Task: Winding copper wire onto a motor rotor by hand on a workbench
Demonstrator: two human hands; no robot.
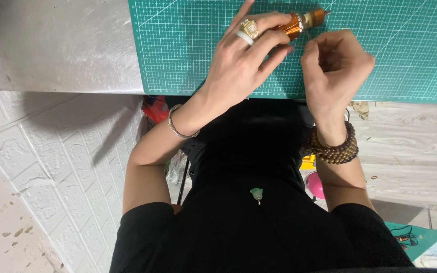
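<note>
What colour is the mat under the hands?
The mat is green with a pale grid of lines, seen in the head view.

I am holding a small rotary tool near the top of the frame, a little right of centre. Its body is showing as shiny orange-copper, with a silvery metal chuck and a thin tip pointing toward the upper right. It is lying almost level, tilted slightly upward, just above the green gridded cutting mat. Its rear part is hiding under my fingers.
</note>
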